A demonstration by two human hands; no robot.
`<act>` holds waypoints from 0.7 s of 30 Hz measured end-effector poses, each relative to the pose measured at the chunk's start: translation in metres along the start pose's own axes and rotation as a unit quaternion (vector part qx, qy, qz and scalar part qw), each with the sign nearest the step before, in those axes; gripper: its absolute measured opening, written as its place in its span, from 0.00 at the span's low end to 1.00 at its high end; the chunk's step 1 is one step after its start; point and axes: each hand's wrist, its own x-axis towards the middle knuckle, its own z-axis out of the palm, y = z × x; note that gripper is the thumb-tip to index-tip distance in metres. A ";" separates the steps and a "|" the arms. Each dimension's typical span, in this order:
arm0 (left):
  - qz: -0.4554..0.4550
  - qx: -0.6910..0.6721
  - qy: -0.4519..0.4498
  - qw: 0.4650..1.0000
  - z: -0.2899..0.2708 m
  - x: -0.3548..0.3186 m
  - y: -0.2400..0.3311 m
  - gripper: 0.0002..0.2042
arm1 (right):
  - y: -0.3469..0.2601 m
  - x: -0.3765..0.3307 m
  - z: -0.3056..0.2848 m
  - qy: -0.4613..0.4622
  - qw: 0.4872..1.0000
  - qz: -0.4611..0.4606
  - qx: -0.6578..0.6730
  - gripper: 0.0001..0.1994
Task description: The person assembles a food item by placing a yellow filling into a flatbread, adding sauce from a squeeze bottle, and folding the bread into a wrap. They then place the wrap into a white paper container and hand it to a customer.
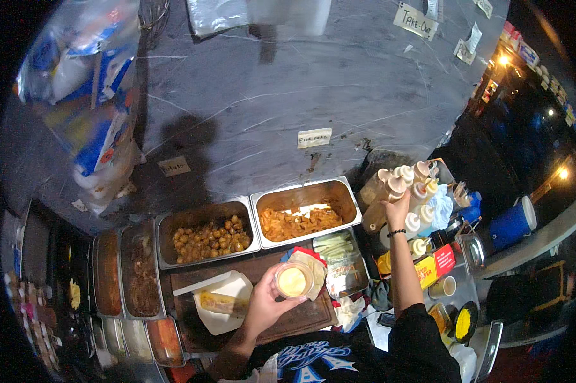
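My left hand is closed round a small clear cup with pale yellow contents, held above the brown cutting board. To the left of that hand, a white paper tray lies on the board with a long yellowish piece of food in it. My right arm stretches forward to a cluster of sauce bottles at the right. There my right hand, with a dark bead bracelet at the wrist, grips a squeeze bottle of tan sauce. Its fingers are partly hidden.
Metal pans of small round potatoes and orange-brown slices stand along the wall. A container of cut green sticks sits beside the board. More pans line the left. Right of my arm are a paper cup and a red-yellow box.
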 end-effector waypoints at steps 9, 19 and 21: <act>-0.005 0.024 0.043 0.999 -0.008 -0.005 -0.002 0.35 | -0.087 -0.028 -0.045 0.182 0.938 -0.136 0.263 0.24; -0.029 -0.040 0.007 0.999 0.004 0.000 -0.006 0.34 | -0.050 -0.032 0.071 0.199 0.956 -0.008 0.213 0.21; -0.012 0.003 0.005 1.000 0.001 -0.004 -0.012 0.33 | -0.029 -0.018 0.088 0.202 0.961 0.053 0.180 0.26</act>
